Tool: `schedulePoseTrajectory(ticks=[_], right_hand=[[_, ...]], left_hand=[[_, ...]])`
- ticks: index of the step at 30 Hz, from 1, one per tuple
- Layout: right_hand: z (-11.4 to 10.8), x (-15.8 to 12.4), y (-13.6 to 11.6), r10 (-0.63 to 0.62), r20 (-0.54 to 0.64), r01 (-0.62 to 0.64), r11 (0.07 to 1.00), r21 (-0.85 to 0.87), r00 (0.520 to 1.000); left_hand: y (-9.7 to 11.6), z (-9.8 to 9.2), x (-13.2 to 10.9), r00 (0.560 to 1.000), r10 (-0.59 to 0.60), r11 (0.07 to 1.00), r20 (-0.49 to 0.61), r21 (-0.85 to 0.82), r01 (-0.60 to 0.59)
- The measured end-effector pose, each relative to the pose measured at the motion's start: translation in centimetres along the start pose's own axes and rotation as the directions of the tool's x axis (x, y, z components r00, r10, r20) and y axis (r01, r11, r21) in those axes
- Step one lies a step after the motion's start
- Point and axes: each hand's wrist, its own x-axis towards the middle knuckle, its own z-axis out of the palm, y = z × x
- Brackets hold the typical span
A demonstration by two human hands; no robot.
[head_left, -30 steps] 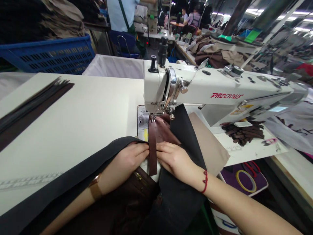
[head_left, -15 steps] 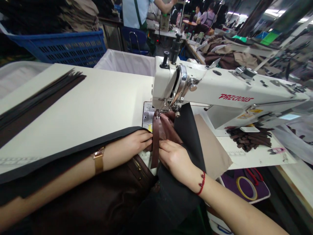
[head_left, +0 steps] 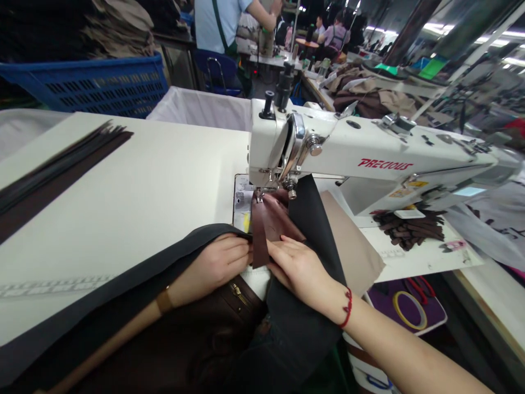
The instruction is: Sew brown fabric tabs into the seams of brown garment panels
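Brown strip (head_left: 259, 235) looked leathery, smooth, faintly glossy; dark panel (head_left: 315, 219) was matt; zip (head_left: 239, 294), brassy metal; blue basket (head_left: 82, 67), plastic.

Flat white table (head_left: 176, 186), ruler scale (head_left: 53, 285) running near front edge. Left: stack of long, thin dark brown and black strips (head_left: 69, 169). Right: white PRECIOUS sewing machine (head_left: 340, 148), black-and-brown leather-like workpiece (head_left: 314, 219) under its head, flat beige panel (head_left: 353, 241) beside that, heap of short dark brown strips (head_left: 412, 227).
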Motion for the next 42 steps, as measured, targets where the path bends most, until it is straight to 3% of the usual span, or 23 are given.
schedulePoseTrajectory(ticks=[4, 8, 11, 16, 19, 22, 26, 30, 42], right_hand=[[-0.2, 0.3, -0.4, 0.053, 0.015, -0.053, 0.999, -0.002, 0.998], [-0.2, 0.4, -0.5, 0.048, 0.01, -0.048, 0.999, -0.021, 0.999], [0.1, 0.5, -0.6, 0.032, -0.002, -0.032, 0.998, -0.052, 0.999], [0.1, 0.9, -0.5, 0.03, -0.038, -0.033, 0.998, -0.061, 0.999], [-0.2, 1.7, -0.1, 0.096, -0.084, -0.091, 0.994, 0.066, 0.992], [-0.7, 2.9, 0.3, 0.202, -0.127, -0.168, 0.957, 0.237, 0.971], [-1.1, 4.2, 0.5, 0.299, -0.147, -0.227, 0.899, 0.375, 0.943], [-1.2, 4.7, 0.4, 0.307, -0.169, -0.228, 0.899, 0.373, 0.937], [-1.1, 4.7, 0.4, 0.328, -0.155, -0.245, 0.884, 0.398, 0.932]], left_hand=[[0.6, -0.7, 0.6, 0.998, -0.017, 0.995, 0.059, 0.104, 0.011], [1.1, -1.1, 1.3, 0.995, -0.038, 0.994, 0.093, 0.105, 0.028], [0.8, -0.7, 1.3, 0.999, -0.02, 0.999, 0.025, -0.046, 0.022], [-0.6, -0.1, 1.2, 0.983, -0.178, 0.913, 0.055, -0.364, 0.186], [-1.3, -0.5, 2.1, 0.947, -0.304, 0.863, 0.101, -0.392, 0.319], [-1.8, -1.5, 3.3, 0.884, -0.427, 0.782, 0.188, -0.414, 0.466], [-2.3, -2.5, 4.2, 0.824, -0.512, 0.672, 0.243, -0.485, 0.561], [-2.6, -2.6, 4.0, 0.803, -0.528, 0.582, 0.275, -0.571, 0.578], [-2.4, -1.9, 3.7, 0.814, -0.553, 0.602, 0.175, -0.591, 0.537]])
